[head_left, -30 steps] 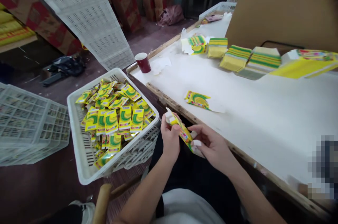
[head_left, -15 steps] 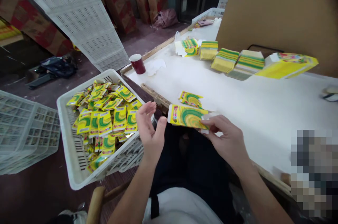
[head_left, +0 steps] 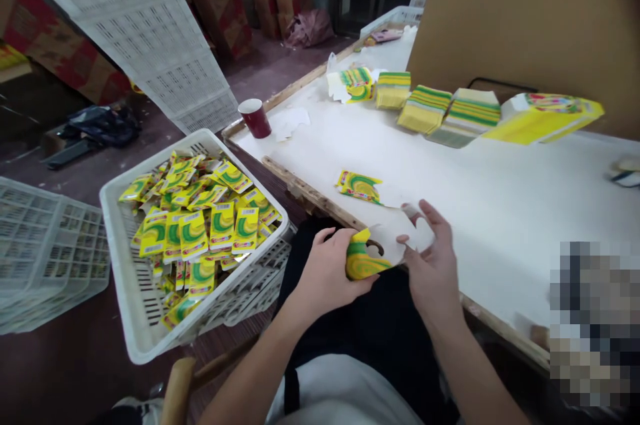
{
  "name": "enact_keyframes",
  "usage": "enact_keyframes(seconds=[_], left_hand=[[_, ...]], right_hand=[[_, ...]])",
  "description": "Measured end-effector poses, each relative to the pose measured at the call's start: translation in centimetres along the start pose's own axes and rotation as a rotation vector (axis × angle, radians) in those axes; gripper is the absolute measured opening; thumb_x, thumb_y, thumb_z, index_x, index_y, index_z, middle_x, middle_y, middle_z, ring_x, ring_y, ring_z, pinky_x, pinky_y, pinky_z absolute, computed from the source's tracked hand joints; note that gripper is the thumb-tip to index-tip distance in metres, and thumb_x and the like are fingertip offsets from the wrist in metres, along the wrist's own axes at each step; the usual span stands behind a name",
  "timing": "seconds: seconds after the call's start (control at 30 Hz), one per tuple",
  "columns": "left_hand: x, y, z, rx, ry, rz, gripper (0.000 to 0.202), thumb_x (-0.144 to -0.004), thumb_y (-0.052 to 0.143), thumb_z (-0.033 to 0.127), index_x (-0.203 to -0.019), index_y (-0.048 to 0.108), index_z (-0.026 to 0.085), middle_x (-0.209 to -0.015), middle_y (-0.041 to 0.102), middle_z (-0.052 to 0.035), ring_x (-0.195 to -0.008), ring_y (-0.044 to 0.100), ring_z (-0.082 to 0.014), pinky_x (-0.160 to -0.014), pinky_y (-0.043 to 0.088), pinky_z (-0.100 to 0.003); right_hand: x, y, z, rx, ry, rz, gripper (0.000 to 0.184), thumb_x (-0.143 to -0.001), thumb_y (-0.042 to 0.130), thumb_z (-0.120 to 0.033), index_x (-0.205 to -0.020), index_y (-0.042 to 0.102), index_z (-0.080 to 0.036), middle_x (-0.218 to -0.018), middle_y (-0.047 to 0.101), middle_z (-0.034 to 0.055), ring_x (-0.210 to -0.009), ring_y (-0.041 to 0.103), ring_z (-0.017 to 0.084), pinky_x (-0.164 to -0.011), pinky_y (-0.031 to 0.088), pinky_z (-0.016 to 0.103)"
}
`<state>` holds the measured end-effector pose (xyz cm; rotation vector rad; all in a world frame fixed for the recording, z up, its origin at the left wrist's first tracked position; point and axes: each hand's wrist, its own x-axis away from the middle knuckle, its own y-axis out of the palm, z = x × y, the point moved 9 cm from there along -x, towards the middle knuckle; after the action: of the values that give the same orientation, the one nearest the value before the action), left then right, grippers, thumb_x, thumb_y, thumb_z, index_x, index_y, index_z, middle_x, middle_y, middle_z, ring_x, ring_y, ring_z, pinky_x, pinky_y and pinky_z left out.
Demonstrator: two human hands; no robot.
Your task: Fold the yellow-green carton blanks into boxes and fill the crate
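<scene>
A flat yellow-and-green carton blank [head_left: 367, 255] is held between both hands over my lap, at the near edge of the white table [head_left: 480, 198]. My left hand [head_left: 327, 271] grips its printed left end. My right hand [head_left: 433, 258] holds its white inner side, fingers partly spread. Another printed carton [head_left: 359, 185] lies on the table just beyond. To my left stands a white plastic crate [head_left: 133, 305] filled with several folded yellow-green cartons [head_left: 200, 225].
Stacks of flat carton blanks [head_left: 450, 111] line the table's far side before a brown cardboard sheet [head_left: 525, 18]. A dark red cup [head_left: 254, 117] stands at the table corner. More white crates [head_left: 45, 251] stand at left, and a wooden chair post [head_left: 177, 388] is near my knee.
The carton was held by my right hand alone with the left hand open beside it; now both hands hold it, lower and closer, with its white inner side showing.
</scene>
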<state>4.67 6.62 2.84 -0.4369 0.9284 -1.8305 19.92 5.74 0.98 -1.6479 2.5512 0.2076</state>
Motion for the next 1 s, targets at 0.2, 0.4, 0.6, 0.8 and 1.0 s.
enact_keyframes(seconds=[0.2, 0.4, 0.6, 0.8, 1.0], left_hand=[[0.6, 1.4, 0.5, 0.03, -0.036, 0.055, 0.059, -0.068, 0.066, 0.04, -0.116, 0.041, 0.016, -0.105, 0.061, -0.0123, -0.091, 0.06, -0.0278, -0.081, 0.048, -0.044], [1.2, 0.4, 1.3, 0.185, 0.094, 0.174, 0.08, -0.068, 0.067, 0.026, -0.134, 0.022, 0.026, -0.122, 0.051, -0.0082, -0.101, 0.058, -0.0211, -0.083, 0.049, -0.031], [1.7, 0.4, 2.1, 0.152, 0.2, 0.22, 0.067, -0.062, 0.065, 0.014, -0.119, 0.032, 0.027, -0.106, 0.051, -0.0048, -0.093, 0.057, -0.0191, -0.073, 0.049, -0.028], [1.0, 0.9, 1.1, 0.125, 0.087, 0.12, 0.052, -0.064, 0.06, 0.017, -0.107, 0.033, 0.025, -0.098, 0.052, -0.0041, -0.081, 0.059, -0.0188, -0.068, 0.047, -0.03], [0.3, 1.4, 0.3, 0.121, 0.042, 0.033, 0.067, -0.063, 0.058, 0.018, -0.119, 0.022, 0.023, -0.111, 0.053, -0.0107, -0.086, 0.06, -0.0242, -0.069, 0.048, -0.035]], right_hand=[[0.4, 2.0, 1.5, -0.191, 0.244, -0.067, 0.074, -0.076, 0.065, -0.034, -0.135, 0.022, -0.024, -0.127, 0.052, 0.0162, -0.114, 0.055, 0.027, -0.097, 0.045, 0.048], [1.2, 2.6, 2.1, -0.141, 0.32, -0.187, 0.095, -0.075, 0.062, -0.05, -0.142, 0.002, -0.02, -0.131, 0.049, 0.0186, -0.117, 0.053, 0.029, -0.094, 0.048, 0.048], [2.6, 3.4, 2.8, -0.324, 0.491, -0.201, 0.097, -0.064, 0.073, -0.036, -0.141, 0.014, -0.022, -0.116, 0.062, 0.0137, -0.107, 0.06, 0.028, -0.095, 0.048, 0.048], [3.1, 4.4, 3.5, -0.415, 0.57, -0.174, 0.097, -0.06, 0.075, -0.036, -0.139, 0.022, -0.019, -0.124, 0.057, 0.0153, -0.111, 0.057, 0.028, -0.097, 0.046, 0.045], [3.7, 4.5, 2.6, -0.364, 0.429, -0.238, 0.088, -0.072, 0.069, -0.036, -0.143, 0.017, -0.025, -0.132, 0.052, 0.0107, -0.116, 0.054, 0.022, -0.099, 0.044, 0.042]])
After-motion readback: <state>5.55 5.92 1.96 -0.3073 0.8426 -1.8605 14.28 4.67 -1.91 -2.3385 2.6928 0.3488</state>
